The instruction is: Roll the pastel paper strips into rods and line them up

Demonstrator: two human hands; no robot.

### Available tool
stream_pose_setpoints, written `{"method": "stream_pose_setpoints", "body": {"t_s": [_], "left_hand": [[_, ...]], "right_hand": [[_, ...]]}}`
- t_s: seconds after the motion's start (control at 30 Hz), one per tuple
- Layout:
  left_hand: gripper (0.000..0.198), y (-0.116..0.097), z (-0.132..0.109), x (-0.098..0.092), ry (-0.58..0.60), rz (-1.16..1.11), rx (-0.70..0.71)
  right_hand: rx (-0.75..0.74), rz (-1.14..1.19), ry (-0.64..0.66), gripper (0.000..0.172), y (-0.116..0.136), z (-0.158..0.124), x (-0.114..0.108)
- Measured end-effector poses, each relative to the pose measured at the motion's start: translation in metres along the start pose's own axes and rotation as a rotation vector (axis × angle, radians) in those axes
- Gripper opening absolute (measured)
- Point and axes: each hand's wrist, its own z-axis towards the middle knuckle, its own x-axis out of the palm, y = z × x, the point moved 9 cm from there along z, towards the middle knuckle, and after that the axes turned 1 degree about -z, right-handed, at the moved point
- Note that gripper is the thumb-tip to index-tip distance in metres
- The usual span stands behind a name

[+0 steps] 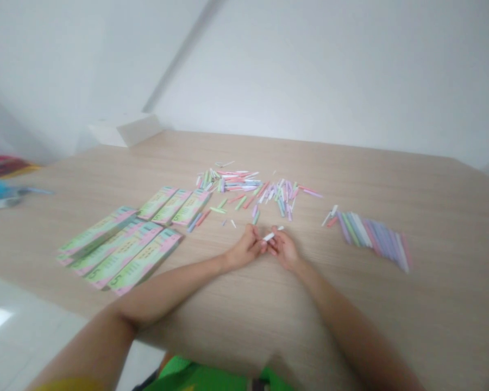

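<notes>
My left hand (245, 251) and my right hand (285, 248) meet over the middle of the table. Between their fingertips is a white chalk stick (268, 237), pinched from both sides; a pale tip shows past the right fingers, and I cannot tell if it belongs to the same stick. Just beyond my hands lies a loose heap of pastel chalk sticks (283, 194), with a second heap (238, 181) behind it to the left. On the right, a neat row of chalk sticks (372, 234) lies side by side.
Several green and pink boxes (140, 255) lie in two rows on the left of the wooden table (244, 309). A white box (126, 130) stands at the far left against the wall. Blue and red items (0, 187) sit blurred at the left edge.
</notes>
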Motion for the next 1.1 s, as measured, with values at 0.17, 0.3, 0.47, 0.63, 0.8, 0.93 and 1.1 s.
{"method": "stream_pose_setpoints", "body": {"t_s": [0.17, 0.3, 0.47, 0.63, 0.8, 0.93, 1.1], "left_hand": [[0.057, 0.013, -0.005, 0.004, 0.079, -0.164, -0.21], [0.059, 0.027, -0.01, -0.008, -0.178, -0.159, -0.348], [0.052, 0.016, 0.0, -0.027, -0.373, 0.022, -0.315], [0.045, -0.042, 0.019, -0.086, -0.354, 0.425, -0.045], [0.031, -0.051, 0.021, -0.108, 0.006, 1.287, 0.152], [0.019, -0.019, 0.015, -0.1, 0.195, 1.588, 0.153], [0.018, -0.009, 0.016, -0.091, 0.078, 1.661, 0.159]], "right_hand": [[0.048, -0.057, 0.1, 0.033, -0.002, -0.004, 0.007], [0.083, 0.025, 0.091, 0.031, -0.004, -0.008, 0.012], [0.168, 0.272, 0.184, 0.017, -0.008, -0.015, 0.029], [0.077, 0.413, 0.154, 0.009, 0.011, -0.014, 0.02], [0.028, 0.473, 0.108, 0.013, 0.02, -0.006, 0.007], [0.018, 0.469, 0.132, 0.013, 0.019, -0.004, 0.008], [0.033, 0.447, 0.148, 0.011, 0.016, -0.006, 0.009]]}}
